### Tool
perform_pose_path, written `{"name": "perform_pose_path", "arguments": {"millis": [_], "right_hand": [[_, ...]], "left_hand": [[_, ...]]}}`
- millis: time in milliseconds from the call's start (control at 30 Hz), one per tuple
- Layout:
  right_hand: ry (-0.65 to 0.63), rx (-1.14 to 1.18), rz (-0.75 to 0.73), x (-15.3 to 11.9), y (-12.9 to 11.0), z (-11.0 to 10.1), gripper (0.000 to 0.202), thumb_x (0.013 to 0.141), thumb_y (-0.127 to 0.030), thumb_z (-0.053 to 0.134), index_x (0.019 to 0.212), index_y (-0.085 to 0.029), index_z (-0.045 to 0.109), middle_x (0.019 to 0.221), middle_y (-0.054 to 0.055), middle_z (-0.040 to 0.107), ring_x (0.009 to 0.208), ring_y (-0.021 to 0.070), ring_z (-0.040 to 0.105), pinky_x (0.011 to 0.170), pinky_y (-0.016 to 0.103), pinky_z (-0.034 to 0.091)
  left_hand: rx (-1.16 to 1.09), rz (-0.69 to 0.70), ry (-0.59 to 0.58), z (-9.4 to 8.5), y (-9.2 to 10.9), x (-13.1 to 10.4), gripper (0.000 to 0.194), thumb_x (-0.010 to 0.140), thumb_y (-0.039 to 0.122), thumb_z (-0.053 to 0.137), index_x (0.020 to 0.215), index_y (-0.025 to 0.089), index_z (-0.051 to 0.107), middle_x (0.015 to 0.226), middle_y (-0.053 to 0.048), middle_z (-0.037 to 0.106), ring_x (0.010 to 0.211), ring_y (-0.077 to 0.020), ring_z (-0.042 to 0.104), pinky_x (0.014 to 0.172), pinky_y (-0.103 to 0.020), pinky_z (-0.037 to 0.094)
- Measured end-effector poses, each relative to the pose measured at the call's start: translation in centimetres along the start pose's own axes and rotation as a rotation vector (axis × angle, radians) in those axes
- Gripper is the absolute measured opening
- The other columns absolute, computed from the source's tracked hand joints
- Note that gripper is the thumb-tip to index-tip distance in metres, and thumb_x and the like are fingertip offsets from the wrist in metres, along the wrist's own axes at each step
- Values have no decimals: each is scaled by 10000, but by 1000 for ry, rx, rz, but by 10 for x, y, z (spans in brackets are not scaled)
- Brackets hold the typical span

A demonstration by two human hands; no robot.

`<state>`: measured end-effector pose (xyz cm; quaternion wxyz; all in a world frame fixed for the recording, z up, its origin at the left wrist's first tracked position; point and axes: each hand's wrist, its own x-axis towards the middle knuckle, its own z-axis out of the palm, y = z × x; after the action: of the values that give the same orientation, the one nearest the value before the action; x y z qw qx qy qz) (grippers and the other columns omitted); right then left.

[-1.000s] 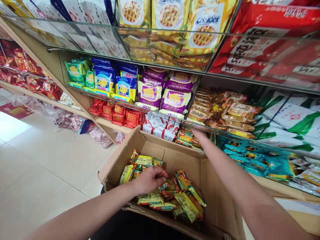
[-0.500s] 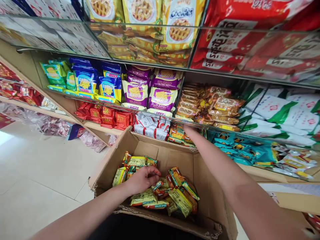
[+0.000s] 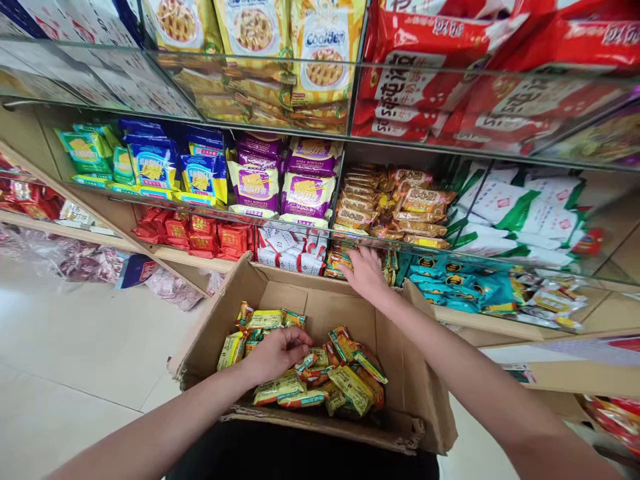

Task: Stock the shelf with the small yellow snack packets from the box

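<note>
My left hand point(image 3: 277, 357) is inside the cardboard box point(image 3: 345, 303), just over the small yellow and orange snack packets point(image 3: 353, 387). Its fingers are loosely curled, with a gap to the thumb, and nothing shows between them. My right hand point(image 3: 367, 272) reaches past the box's far edge to the lowest shelf. There it lies with spread fingers over similar snack packets point(image 3: 339, 259), partly covering them. I see nothing gripped in it.
A glass shelf front point(image 3: 280, 230) runs just above my right hand. White-and-red packets point(image 3: 293, 250) lie left of that hand, teal packets point(image 3: 453, 280) right. Purple biscuit packs point(image 3: 255, 187) and brown packets point(image 3: 415, 203) fill the shelf above. Pale floor tiles point(image 3: 65, 353) show at left.
My right hand, mostly hidden under the glass shelf edge before, now shows with its fingers spread over the shelf packets. My left hand stays over the box's packets. The view has shifted right.
</note>
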<state>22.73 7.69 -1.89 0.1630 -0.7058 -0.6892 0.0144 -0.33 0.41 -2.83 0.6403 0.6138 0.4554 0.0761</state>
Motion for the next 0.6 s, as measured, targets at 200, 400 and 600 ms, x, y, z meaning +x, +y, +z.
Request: {"name": "perform_pose_path", "arguments": {"millis": [200,400,600], "right_hand": [[-355,12,-286,-83,-26,-12,286,832,-405,429,909,-160,555,962,110,556,901,235,528,777,348,402],[-917,22,-67,-113,-9,18,435,664,-330,625,1039,-131,527,1042,145,579,963,265,548,769,327,419],[-795,152,-27,-106,-8,17,301,683,-132,537,985,-138,534,971,144,617,925,267,575,755,351,425]], "left_hand": [[98,74,29,4,-6,-4,224,732,357,514,807,149,554,614,36,485,566,-91,418,551,-210,343],[126,86,60,8,-4,-12,200,724,331,527,792,151,582,615,32,503,556,-87,418,541,-204,336],[-39,123,100,8,-8,-10,217,717,338,565,834,155,572,627,22,543,577,-98,482,559,-218,382]]}}
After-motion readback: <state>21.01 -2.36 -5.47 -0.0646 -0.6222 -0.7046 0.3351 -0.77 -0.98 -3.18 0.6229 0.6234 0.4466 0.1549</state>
